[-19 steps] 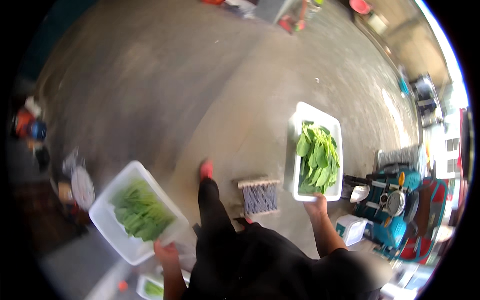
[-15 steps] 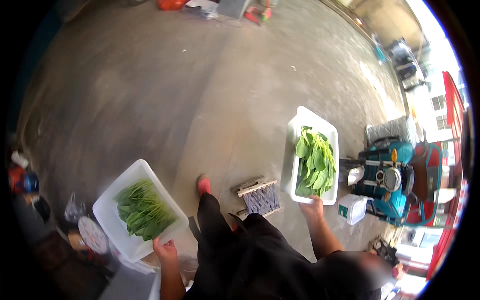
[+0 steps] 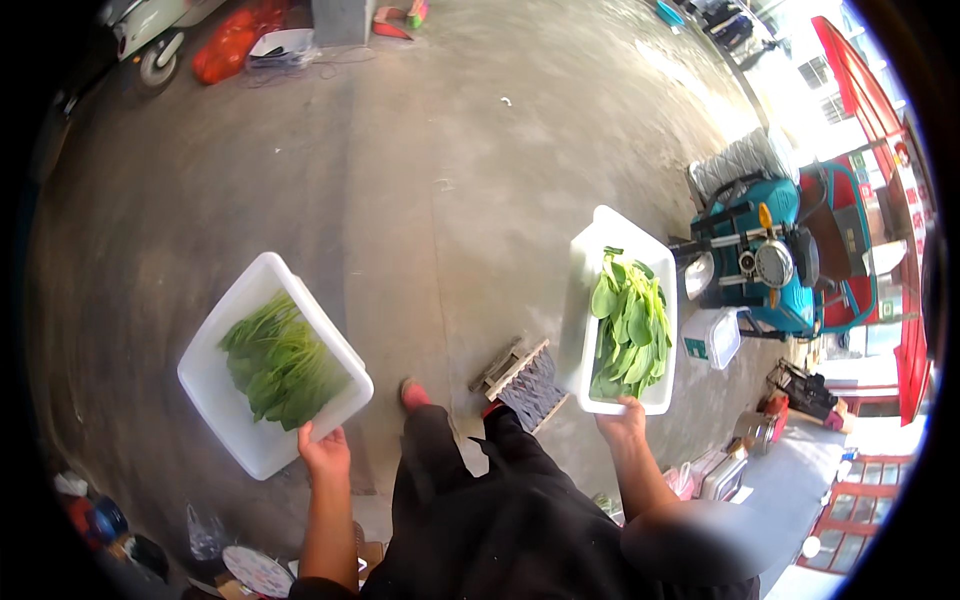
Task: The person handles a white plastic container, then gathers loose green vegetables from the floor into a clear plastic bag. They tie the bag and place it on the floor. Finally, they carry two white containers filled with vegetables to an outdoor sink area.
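My left hand (image 3: 325,455) is closed on the rim of a white plastic tub (image 3: 215,405), which tilts out to my left. A bundle of leafy greens (image 3: 275,360) with thin stems lies inside it. On the other side, my right hand (image 3: 622,425) grips the near end of a second white tub (image 3: 582,300). Broader, lighter green leaves (image 3: 632,325) fill much of that one. Both tubs hang above the floor, apart from each other, and the undersides of my grips are hidden.
Between the tubs, a low folding stool (image 3: 530,385) with a woven seat stands by my feet. At right is a teal three-wheeled vehicle (image 3: 775,260), with a lidded white bucket (image 3: 712,338) beside it. A red bag (image 3: 235,45) and a scooter wheel (image 3: 157,68) are at far left.
My view has turned and moved over the floor, bringing the scooter and more of the right side into sight. Both tubs remain in my hands; the left one has risen in view.
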{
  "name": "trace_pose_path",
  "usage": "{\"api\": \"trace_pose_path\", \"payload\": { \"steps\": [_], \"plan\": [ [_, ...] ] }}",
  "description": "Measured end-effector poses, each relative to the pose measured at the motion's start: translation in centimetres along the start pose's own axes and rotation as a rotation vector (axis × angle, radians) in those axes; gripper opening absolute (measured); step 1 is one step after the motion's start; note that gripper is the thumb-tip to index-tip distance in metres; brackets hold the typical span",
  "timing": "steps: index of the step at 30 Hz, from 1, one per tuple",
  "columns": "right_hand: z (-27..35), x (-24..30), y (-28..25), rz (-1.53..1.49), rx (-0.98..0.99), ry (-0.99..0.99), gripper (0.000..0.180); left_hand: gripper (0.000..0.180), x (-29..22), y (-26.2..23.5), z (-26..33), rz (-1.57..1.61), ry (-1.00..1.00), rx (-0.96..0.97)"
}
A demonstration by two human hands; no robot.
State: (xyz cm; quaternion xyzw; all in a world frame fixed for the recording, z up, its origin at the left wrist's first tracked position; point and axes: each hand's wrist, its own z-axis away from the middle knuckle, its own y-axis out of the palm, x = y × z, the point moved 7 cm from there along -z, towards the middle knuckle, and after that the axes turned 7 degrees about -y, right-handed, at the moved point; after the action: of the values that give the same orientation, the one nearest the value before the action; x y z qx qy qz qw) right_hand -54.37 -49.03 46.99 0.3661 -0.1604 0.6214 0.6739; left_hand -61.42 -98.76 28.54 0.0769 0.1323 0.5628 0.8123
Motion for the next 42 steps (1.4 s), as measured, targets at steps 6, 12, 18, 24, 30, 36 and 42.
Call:
{"api": "trace_pose_path", "payload": {
  "steps": [6, 12, 18, 24, 30, 36, 42],
  "plan": [
    [-0.4, -0.3, 0.4, -0.064, -0.107, -0.035, 0.057, 0.027, 0.7, 8.8, -5.5, -0.099, -0.070, -0.002],
    [-3.5, -0.4, -1.7, -0.151, -0.161, -0.032, 0.060, 0.027, 1.5, 8.4, -4.6, -0.134, -0.058, 0.012],
    [-4.0, -1.0, -1.0, -0.133, -0.088, -0.017, 0.060, 0.029, 3.0, 2.2, -3.1, -0.158, -0.058, -0.059],
    [-4.1, 0.4, -2.7, -0.147, -0.068, 0.060, 0.058, 0.027, 6.3, 1.7, -3.1, -0.097, -0.137, -0.020],
    [-4.1, 3.0, -3.1, -0.046, 0.101, 0.033, 0.060, 0.027, 8.3, 5.5, -2.0, -0.074, -0.177, 0.026],
    [-5.6, 3.8, -4.0, 0.007, 0.117, -0.019, 0.066, 0.028, 10.2, 5.7, -0.5, -0.129, -0.183, 0.122],
    [-12.5, 2.0, -6.8, -0.029, 0.209, 0.043, 0.056, 0.030, 13.1, -1.9, -2.5, -0.074, -0.209, 0.163]
  ]
}}
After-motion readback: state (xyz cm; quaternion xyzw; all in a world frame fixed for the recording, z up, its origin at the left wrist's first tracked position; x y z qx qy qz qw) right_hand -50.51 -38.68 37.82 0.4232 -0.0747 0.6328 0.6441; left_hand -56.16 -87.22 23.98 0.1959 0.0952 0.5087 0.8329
